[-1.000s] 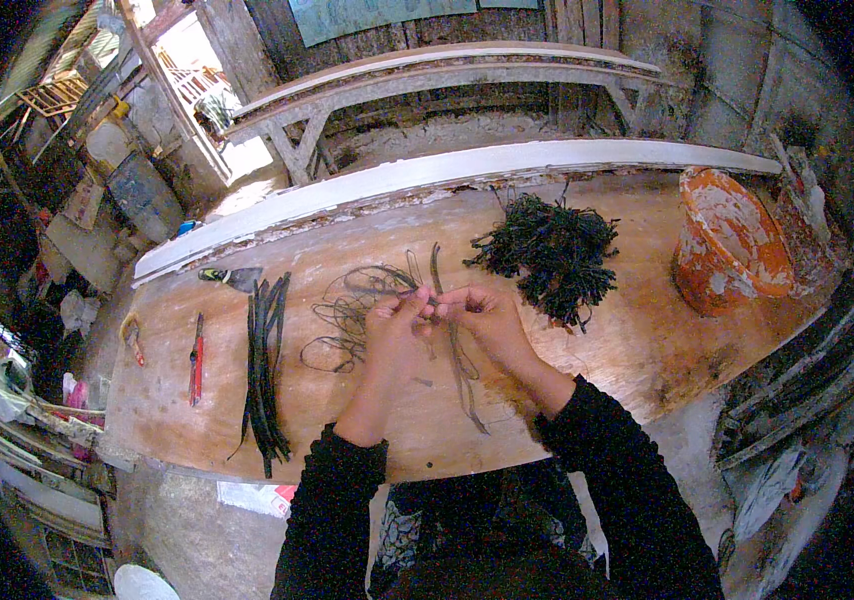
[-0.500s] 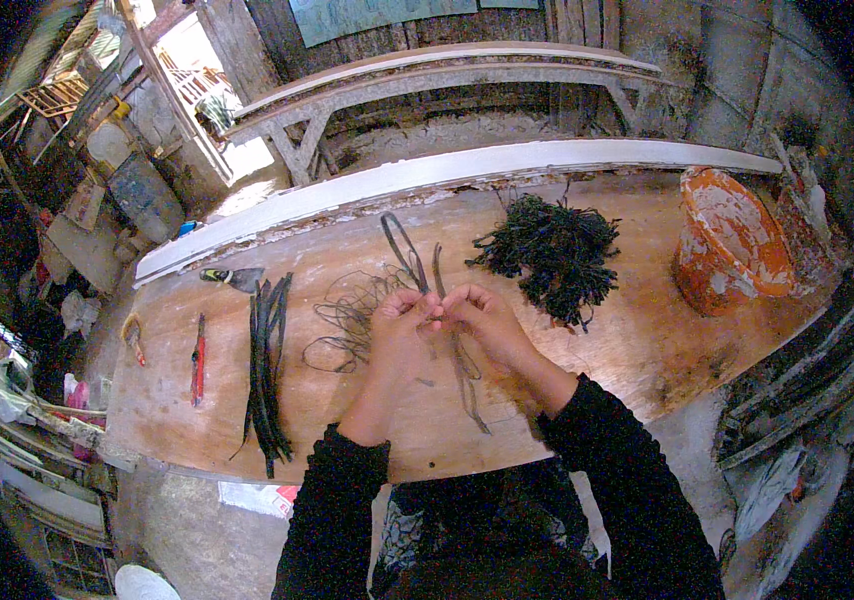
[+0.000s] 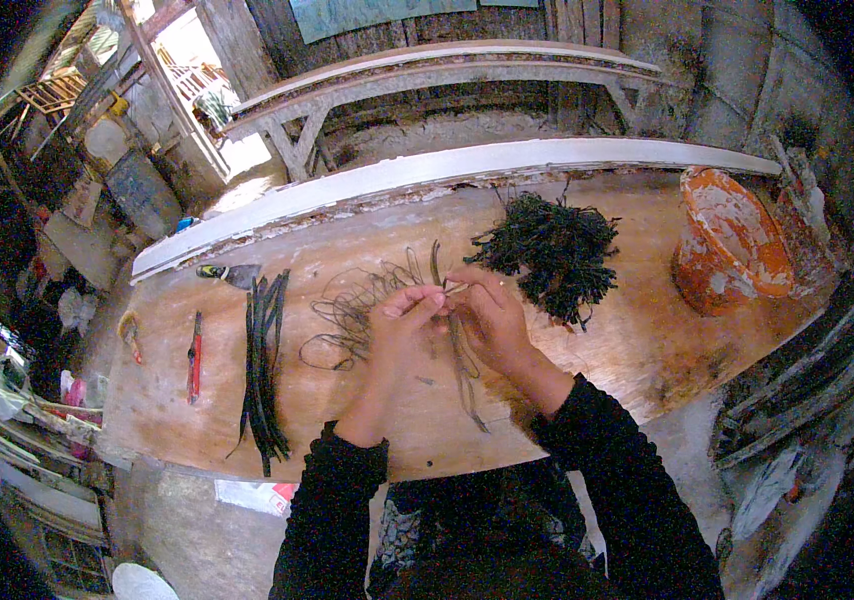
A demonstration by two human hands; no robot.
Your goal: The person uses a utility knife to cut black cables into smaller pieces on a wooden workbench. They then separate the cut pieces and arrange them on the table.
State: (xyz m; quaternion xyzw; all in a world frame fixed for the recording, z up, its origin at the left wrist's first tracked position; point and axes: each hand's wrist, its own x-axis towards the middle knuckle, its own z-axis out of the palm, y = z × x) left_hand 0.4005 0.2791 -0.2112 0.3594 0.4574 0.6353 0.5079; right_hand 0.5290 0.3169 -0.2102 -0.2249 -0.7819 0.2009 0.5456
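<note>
My left hand (image 3: 402,318) and my right hand (image 3: 484,312) meet over the middle of the wooden table (image 3: 587,375), both pinching a thin bundle of dark strips (image 3: 462,355) that runs from above my fingers down toward me. A tangle of thin wire loops (image 3: 347,305) lies on the table just left of my left hand. A heap of dark green-black strands (image 3: 552,255) sits right behind my right hand. Both forearms are in black sleeves.
A row of long dark strips (image 3: 262,365) lies at the table's left, with a red-handled tool (image 3: 194,355) beside it. An orange bucket (image 3: 727,240) lies tipped at the right. A white plank (image 3: 427,175) edges the far side; a wooden bench (image 3: 427,70) stands beyond.
The upper ends of the held strips, raised high half a second ago, are lower again. My hands stay together at the same spot.
</note>
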